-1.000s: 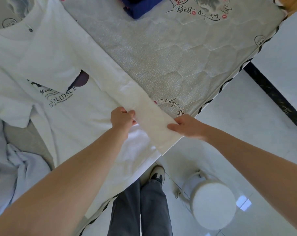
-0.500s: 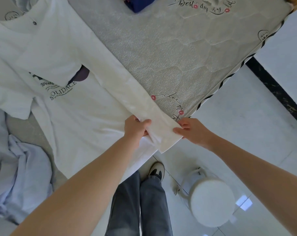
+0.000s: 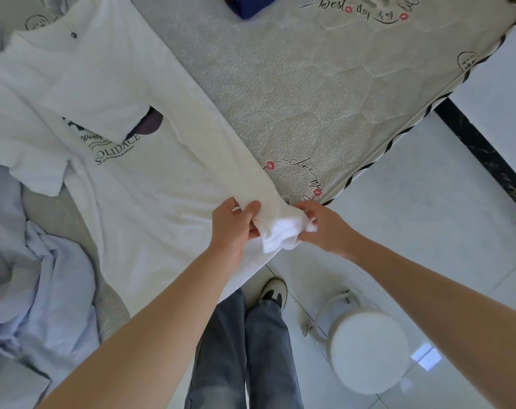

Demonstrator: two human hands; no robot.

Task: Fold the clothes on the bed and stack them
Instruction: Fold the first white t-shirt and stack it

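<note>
A white T-shirt (image 3: 150,184) with a dark "SOLIDACE" print lies spread on the mattress (image 3: 309,84), its right side folded inward as a long strip. Its hem reaches the bed's near corner. My left hand (image 3: 236,225) grips the bunched hem of that strip from the left. My right hand (image 3: 318,225) pinches the same hem from the right, at the mattress edge. Between the two hands the hem is gathered into a small lump.
A pale lilac garment (image 3: 35,290) lies crumpled at the left. A dark blue cloth (image 3: 250,7) sits at the top edge. On the tiled floor stands a round white stool (image 3: 366,346) beside my legs (image 3: 245,349). A black floor strip runs at the right.
Both hands have come closer together at the shirt's bottom hem. The flat end of the folded strip is now bunched between them.
</note>
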